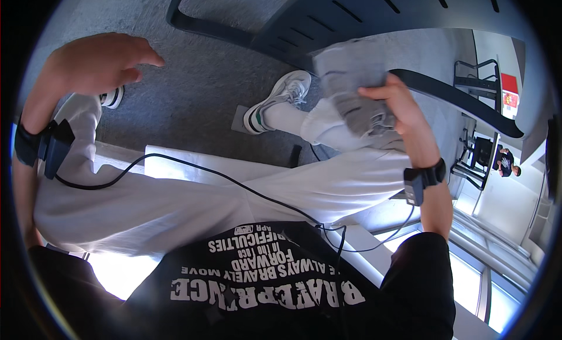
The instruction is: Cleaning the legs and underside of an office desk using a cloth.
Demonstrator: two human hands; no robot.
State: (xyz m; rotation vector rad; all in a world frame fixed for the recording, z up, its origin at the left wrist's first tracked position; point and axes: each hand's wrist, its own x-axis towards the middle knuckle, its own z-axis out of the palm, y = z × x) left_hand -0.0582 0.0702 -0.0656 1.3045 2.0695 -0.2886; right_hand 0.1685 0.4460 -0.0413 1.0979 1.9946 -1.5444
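My right hand [401, 100] grips a grey cloth [355, 81], which hangs bunched and slightly blurred beside a dark slatted plastic chair [303, 28]. The chair's curved armrest [456, 100] passes just beyond that hand. On the left, my left hand [103, 63] is raised over the floor with its fingers bent and thumb apart, holding nothing. Both wrists wear black strapped devices, joined to a black cable [210, 175] that runs over the white trousers [175, 208]. Beneath the cloth, part of one trouser leg is hidden.
A grey concrete floor [189, 111] lies around the white sneakers [290, 92]. Stacked-looking dark chair frames and tables [478, 83] stand at the far right, where a seated person in a dark shirt [507, 162] is in view. Bright windows [470, 278] line the lower right.
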